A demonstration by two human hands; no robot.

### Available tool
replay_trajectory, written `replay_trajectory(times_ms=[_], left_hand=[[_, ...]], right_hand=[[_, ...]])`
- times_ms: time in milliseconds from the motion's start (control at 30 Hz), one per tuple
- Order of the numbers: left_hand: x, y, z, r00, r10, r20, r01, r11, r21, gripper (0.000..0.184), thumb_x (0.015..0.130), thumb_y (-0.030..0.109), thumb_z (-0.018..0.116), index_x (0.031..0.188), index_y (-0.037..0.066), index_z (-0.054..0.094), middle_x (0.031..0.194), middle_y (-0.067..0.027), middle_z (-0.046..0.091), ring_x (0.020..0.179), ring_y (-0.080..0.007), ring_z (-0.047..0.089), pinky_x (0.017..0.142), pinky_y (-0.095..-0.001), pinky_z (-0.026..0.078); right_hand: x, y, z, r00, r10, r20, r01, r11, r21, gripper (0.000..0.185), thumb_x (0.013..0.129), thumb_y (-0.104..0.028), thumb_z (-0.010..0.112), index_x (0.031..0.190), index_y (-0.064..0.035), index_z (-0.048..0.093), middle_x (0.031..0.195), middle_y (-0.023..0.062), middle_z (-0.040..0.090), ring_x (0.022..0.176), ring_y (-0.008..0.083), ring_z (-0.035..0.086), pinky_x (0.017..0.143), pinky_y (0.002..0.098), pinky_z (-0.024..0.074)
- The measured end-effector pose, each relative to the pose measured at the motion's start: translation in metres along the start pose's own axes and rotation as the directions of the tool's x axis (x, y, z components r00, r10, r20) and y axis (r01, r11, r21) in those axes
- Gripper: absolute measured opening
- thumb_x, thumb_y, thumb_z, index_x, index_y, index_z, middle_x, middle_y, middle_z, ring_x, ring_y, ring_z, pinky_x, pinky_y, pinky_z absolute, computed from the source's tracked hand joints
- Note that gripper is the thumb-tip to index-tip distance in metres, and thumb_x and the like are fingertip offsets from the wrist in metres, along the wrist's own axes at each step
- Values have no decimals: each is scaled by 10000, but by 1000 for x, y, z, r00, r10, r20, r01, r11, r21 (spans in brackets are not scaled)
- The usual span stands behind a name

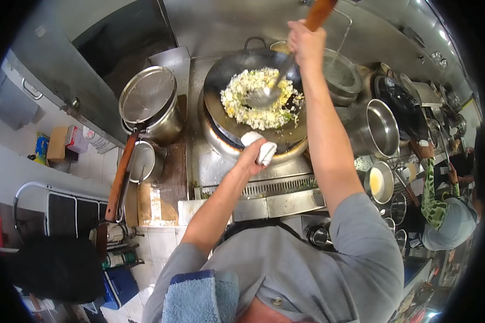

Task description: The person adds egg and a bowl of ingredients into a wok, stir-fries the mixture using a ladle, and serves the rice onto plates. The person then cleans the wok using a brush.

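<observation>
Fried rice with green and yellow bits point(248, 116) lies in a dark wok point(216, 72) on the stove. My right hand point(307, 46) is closed around the wooden handle point(320, 12) of a metal ladle point(264, 97), whose bowl rests in the middle of the rice. At the wok's near edge, my left hand point(253, 157) grips a folded white cloth point(265, 153) against the rim. The part of the rim under the cloth is hidden.
Left of the stove, a mesh strainer point(148, 94) lies over a metal pot point(167, 126), near a smaller pot point(145, 161). At right are a steel pot point(382, 128), a bowl with yellow contents point(378, 184) and another person point(450, 220). A vented metal ledge point(275, 187) runs along the stove's front.
</observation>
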State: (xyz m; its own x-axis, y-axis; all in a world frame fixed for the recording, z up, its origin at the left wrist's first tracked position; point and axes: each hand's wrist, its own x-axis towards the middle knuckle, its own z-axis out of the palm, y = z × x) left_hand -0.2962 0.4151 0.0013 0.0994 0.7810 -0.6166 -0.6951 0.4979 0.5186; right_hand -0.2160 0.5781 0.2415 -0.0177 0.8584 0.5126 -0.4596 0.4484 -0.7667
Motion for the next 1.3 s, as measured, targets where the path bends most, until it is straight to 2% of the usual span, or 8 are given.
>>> replay_trajectory(times_ms=[300, 367, 667, 800, 933, 1033, 1167, 1300], left_hand=[[-2, 4, -5, 993, 0, 120, -13, 994, 109, 179, 878, 318, 523, 889, 152, 589, 724, -2, 621, 590, -137, 567, 454, -322, 416], [-5, 2, 4, 1000, 23, -4, -23, 999, 29, 172, 870, 317, 539, 893, 155, 591, 758, 0, 627, 626, -137, 576, 462, -321, 424], [0, -6, -4, 999, 34, 19, -34, 999, -40, 135, 847, 268, 552, 905, 146, 562, 800, -14, 608, 664, -157, 580, 535, -322, 477], [-7, -2, 2, 999, -30, -12, 30, 999, -20, 174, 848, 247, 525, 904, 84, 558, 733, -62, 599, 640, -197, 588, 558, -331, 507], [-5, -29, 15, 970, 237, -62, -241, 967, -77, 175, 862, 229, 524, 944, 76, 542, 741, -66, 606, 620, -189, 577, 517, -335, 486], [-106, -81, 60, 958, 174, -227, -218, 959, -184, 147, 901, 216, 518, 997, 108, 544, 959, -62, 626, 831, -174, 623, 664, -309, 528], [-85, -66, 59, 964, 189, -186, -227, 951, -212, 117, 874, 202, 506, 894, 94, 547, 755, -60, 615, 613, -176, 588, 484, -313, 483], [-32, -84, 52, 935, 346, -72, -354, 922, -156, 151, 885, 240, 514, 881, 92, 541, 721, -49, 598, 621, -168, 584, 504, -307, 478]], right_hand=[[-52, -29, -11, 987, -74, -143, 78, 997, 20, 323, 807, 18, 602, 593, -101, 391, 469, -36, 357, 350, 54, 306, 335, 224, 210], [-75, -26, -24, 953, -276, -125, 238, 937, -254, 330, 793, -62, 620, 534, -95, 418, 471, -39, 414, 388, 47, 379, 372, 208, 262], [42, 24, -58, 929, -285, -235, 235, 946, -222, 211, 779, -12, 603, 642, -70, 453, 486, -19, 411, 359, 82, 380, 342, 238, 271], [13, -7, -14, 989, 138, -60, -138, 990, 6, 198, 770, -49, 612, 646, -72, 459, 483, -17, 426, 359, 68, 379, 334, 232, 262], [-30, 4, -15, 989, -82, -124, 61, 985, -162, 226, 781, -60, 593, 611, -80, 446, 451, -34, 382, 324, 78, 324, 322, 239, 229], [38, -25, -28, 989, 91, -121, -95, 995, -31, 225, 784, -67, 588, 604, -80, 454, 440, -46, 371, 321, 62, 310, 323, 229, 218], [-42, -108, -49, 993, 112, 24, -108, 985, -132, 242, 747, -89, 601, 541, -44, 482, 460, 21, 448, 383, 111, 419, 382, 284, 306], [-27, -18, -42, 937, -349, -31, 296, 835, -464, 182, 758, -73, 581, 593, -53, 507, 489, 1, 461, 383, 98, 427, 385, 253, 311]])
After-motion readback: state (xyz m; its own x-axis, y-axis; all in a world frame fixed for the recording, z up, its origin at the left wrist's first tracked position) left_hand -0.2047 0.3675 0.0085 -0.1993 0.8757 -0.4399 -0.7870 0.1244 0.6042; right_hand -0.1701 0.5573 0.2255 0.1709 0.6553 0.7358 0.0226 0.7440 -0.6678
